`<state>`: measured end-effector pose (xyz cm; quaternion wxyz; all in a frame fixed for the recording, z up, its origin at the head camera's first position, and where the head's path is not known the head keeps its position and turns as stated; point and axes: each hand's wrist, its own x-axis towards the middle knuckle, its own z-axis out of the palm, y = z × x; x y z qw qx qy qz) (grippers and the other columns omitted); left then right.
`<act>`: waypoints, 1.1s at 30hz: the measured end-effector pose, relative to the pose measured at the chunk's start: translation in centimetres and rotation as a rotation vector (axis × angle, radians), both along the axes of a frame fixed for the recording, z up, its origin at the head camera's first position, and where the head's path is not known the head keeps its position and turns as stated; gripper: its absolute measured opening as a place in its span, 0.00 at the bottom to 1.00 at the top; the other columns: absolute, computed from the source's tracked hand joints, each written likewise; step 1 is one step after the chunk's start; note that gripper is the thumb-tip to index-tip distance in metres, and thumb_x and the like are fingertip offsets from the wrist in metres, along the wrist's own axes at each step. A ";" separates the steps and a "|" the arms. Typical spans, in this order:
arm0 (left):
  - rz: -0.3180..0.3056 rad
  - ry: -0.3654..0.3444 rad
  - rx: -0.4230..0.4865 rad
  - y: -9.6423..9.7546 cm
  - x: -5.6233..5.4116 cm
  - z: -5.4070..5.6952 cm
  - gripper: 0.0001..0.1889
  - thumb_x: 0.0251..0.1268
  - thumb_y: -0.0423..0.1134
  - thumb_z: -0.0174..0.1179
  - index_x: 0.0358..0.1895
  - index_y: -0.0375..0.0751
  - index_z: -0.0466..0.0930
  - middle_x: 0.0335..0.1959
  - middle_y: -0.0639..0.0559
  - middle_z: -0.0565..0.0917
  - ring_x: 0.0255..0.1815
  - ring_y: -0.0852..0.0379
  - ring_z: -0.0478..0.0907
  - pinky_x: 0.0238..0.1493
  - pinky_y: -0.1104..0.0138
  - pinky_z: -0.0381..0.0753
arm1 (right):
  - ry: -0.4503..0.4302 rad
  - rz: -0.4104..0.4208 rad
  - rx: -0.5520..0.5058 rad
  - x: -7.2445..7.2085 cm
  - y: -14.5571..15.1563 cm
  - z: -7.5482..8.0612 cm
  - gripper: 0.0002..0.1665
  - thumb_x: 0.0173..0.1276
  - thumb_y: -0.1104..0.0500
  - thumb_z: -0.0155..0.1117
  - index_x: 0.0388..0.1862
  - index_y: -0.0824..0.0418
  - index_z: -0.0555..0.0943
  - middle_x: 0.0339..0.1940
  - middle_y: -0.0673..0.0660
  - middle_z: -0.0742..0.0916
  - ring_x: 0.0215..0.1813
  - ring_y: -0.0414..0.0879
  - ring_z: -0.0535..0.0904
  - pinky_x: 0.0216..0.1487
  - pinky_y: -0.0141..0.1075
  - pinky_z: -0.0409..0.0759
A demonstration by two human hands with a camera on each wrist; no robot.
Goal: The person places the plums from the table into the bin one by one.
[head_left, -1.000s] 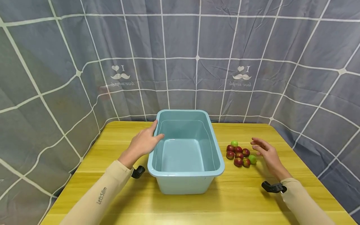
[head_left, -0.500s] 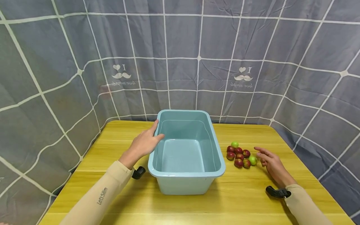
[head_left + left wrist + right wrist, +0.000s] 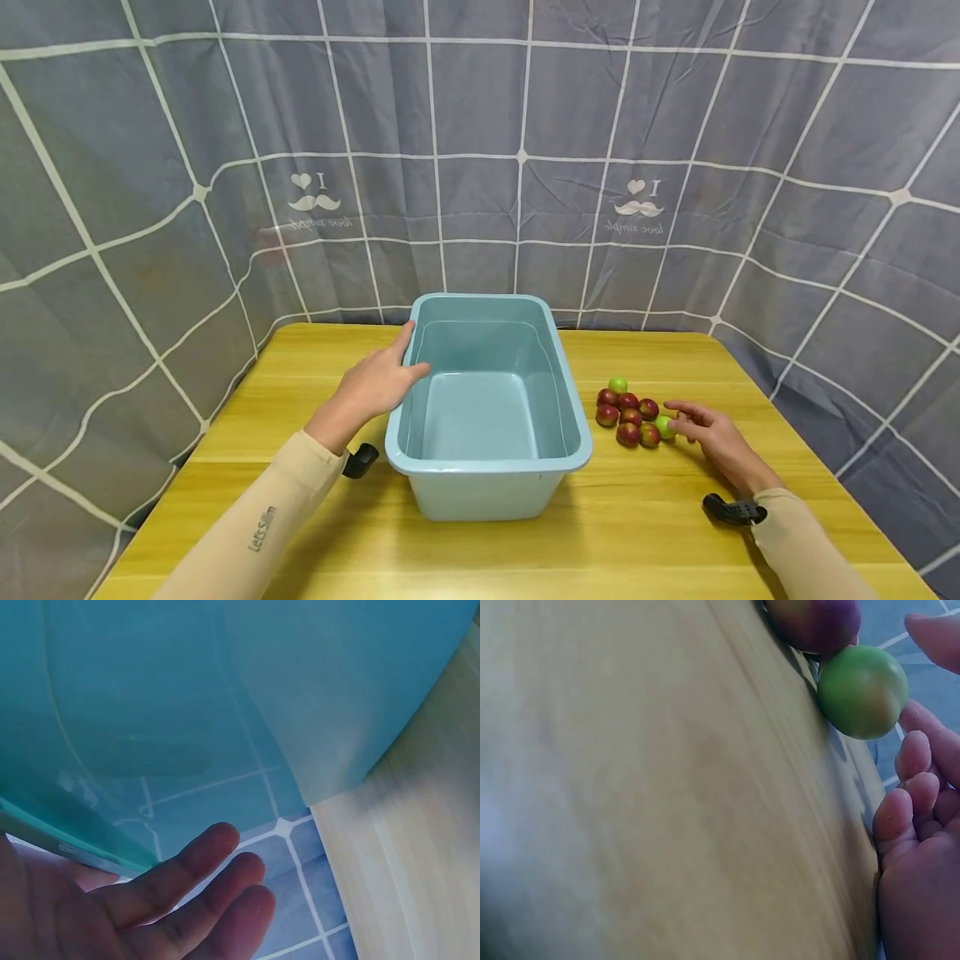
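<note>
In the middle of the table stands a light-blue plastic tub [image 3: 487, 492] with nothing inside. My left hand [image 3: 372, 385] grips its left rim, thumb over the inner side and fingers outside; in the left wrist view several fingers [image 3: 202, 855] show beside the wall. To the tub's right lies a cluster of small red apples [image 3: 628, 434] and two green ones. My right hand [image 3: 720, 440] is at the near-right green apple [image 3: 664, 427], thumb and index finger spread apart. In the right wrist view its index finger appears to touch that green apple [image 3: 864, 693], while the other fingers are curled.
The wooden table [image 3: 637, 533] has rounded far corners. A grey curtain [image 3: 480, 200] with white grid lines hangs behind and along both sides. The second green apple [image 3: 617, 385] lies at the far edge of the cluster.
My right hand first drew back slightly toward me, then came left to the near-right green apple. The left hand keeps its grip on the tub rim; the apples have stayed put.
</note>
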<state>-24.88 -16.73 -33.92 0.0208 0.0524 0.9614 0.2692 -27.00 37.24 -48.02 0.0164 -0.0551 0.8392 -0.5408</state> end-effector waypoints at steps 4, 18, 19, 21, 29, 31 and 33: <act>-0.004 -0.010 -0.015 -0.1 0.0 0.1 0.45 0.70 0.62 0.47 0.83 0.56 0.35 0.74 0.40 0.70 0.62 0.39 0.78 0.42 0.52 0.77 | 0.005 0.003 0.040 -0.1 -0.2 -0.1 0.32 0.73 0.53 0.64 0.68 0.72 0.72 0.37 0.47 0.78 0.38 0.40 0.72 0.38 0.34 0.72; 0.001 -0.035 -0.039 -0.1 0.3 0.4 0.47 0.69 0.64 0.47 0.83 0.59 0.33 0.72 0.38 0.72 0.61 0.39 0.78 0.38 0.54 0.77 | -0.061 -0.031 0.188 -0.4 -0.4 0.0 0.35 0.69 0.44 0.67 0.67 0.64 0.77 0.60 0.59 0.78 0.49 0.38 0.71 0.48 0.24 0.68; 0.002 -0.034 -0.039 0.0 0.3 0.4 0.47 0.69 0.64 0.47 0.83 0.59 0.33 0.72 0.38 0.72 0.61 0.39 0.78 0.38 0.53 0.77 | -0.065 -0.033 0.190 -0.4 -0.4 0.0 0.35 0.69 0.44 0.67 0.66 0.64 0.77 0.60 0.59 0.78 0.49 0.38 0.71 0.48 0.24 0.68; 0.003 -0.033 -0.038 0.0 0.3 0.5 0.46 0.69 0.64 0.47 0.83 0.59 0.33 0.72 0.38 0.72 0.61 0.39 0.78 0.38 0.53 0.77 | -0.068 -0.028 0.189 -0.3 -0.5 0.2 0.35 0.69 0.44 0.67 0.66 0.65 0.77 0.59 0.60 0.78 0.49 0.40 0.70 0.48 0.25 0.67; -0.001 -0.041 -0.033 0.1 0.2 0.5 0.46 0.69 0.63 0.47 0.83 0.59 0.32 0.70 0.39 0.74 0.58 0.40 0.80 0.37 0.55 0.76 | -0.073 -0.031 0.199 -0.3 -0.5 0.2 0.34 0.69 0.43 0.67 0.65 0.65 0.78 0.47 0.56 0.78 0.46 0.43 0.70 0.43 0.33 0.65; 0.000 -0.042 -0.034 0.1 0.2 0.4 0.46 0.69 0.63 0.47 0.83 0.59 0.32 0.70 0.39 0.74 0.58 0.40 0.80 0.37 0.55 0.76 | -0.070 -0.029 0.204 -0.4 -0.5 0.2 0.34 0.69 0.42 0.67 0.64 0.65 0.78 0.43 0.55 0.78 0.45 0.44 0.70 0.42 0.34 0.65; 0.002 -0.044 -0.033 0.1 0.2 0.4 0.46 0.69 0.63 0.47 0.83 0.59 0.32 0.70 0.38 0.74 0.58 0.40 0.80 0.36 0.55 0.76 | -0.069 -0.029 0.210 -0.4 -0.5 0.2 0.35 0.69 0.42 0.67 0.64 0.64 0.79 0.43 0.55 0.77 0.44 0.44 0.70 0.41 0.35 0.65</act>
